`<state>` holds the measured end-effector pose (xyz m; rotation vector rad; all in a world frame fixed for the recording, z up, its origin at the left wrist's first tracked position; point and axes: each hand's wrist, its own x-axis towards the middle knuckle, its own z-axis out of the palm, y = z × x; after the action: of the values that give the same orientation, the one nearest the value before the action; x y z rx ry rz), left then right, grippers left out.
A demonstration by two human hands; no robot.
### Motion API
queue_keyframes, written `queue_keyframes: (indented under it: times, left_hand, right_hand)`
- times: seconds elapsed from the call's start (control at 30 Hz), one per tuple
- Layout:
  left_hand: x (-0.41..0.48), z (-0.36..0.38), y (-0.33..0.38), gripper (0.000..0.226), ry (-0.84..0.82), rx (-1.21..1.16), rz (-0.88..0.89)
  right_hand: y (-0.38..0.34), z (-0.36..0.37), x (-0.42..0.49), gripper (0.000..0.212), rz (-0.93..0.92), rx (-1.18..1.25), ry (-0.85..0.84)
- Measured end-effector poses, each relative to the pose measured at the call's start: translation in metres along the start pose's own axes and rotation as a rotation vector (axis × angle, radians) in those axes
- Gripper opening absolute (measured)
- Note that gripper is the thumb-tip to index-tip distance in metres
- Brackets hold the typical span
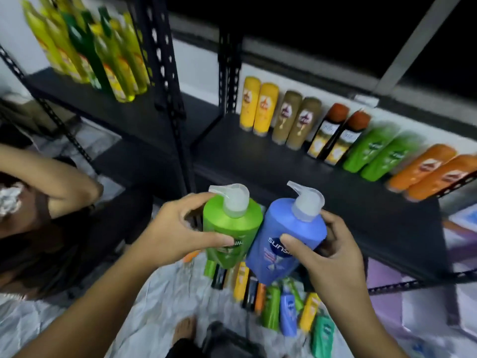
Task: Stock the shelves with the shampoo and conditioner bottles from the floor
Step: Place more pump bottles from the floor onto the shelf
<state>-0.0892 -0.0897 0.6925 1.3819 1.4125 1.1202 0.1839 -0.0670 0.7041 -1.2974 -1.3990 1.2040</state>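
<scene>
Left hand point(178, 228) curls around a green pump bottle point(233, 228) that touches the blue pump bottle point(286, 244) gripped by the right hand point(333, 251), both held above loose bottles point(278, 301) on the floor point(167, 293), near the black shelf point(258, 156) beyond with its row of bottles point(295, 120)

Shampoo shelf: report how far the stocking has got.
Done: a row of bottles stands along the back of the shelf. In hand: the left hand grips a green pump bottle, the right hand a blue pump bottle. Remaining: many small bottles lie on the floor.
</scene>
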Motion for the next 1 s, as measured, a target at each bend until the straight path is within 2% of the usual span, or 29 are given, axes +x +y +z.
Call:
queue_keyframes:
  times: [0.17, 0.33, 0.53, 0.63, 0.77, 1.0]
  left_hand:
    - [0.018, 0.001, 0.079, 0.057, 0.042, -0.132, 0.164]
    - [0.046, 0.005, 0.158, 0.043, 0.056, -0.105, 0.341]
    - [0.084, 0.009, 0.236, 0.047, 0.095, -0.142, 0.533]
    - [0.107, 0.015, 0.277, 0.035, 0.123, -0.202, 0.617]
    - [0.135, 0.023, 0.325, 0.033, 0.143, -0.362, 0.620]
    - [0.178, 0.019, 0.399, 0.027, 0.130, -0.505, 0.623]
  right_hand:
    - [-0.076, -0.017, 0.008, 0.056, -0.159, 0.152, 0.110]
    - [-0.144, -0.028, 0.020, 0.050, -0.287, 0.290, 0.204]
    - [-0.211, -0.048, 0.048, 0.043, -0.437, 0.380, 0.291]
    - [-0.250, -0.060, 0.066, 0.045, -0.531, 0.362, 0.328]
    - [-0.297, -0.074, 0.091, 0.042, -0.576, 0.379, 0.347]
    - [-0.373, -0.098, 0.129, 0.044, -0.635, 0.407, 0.313]
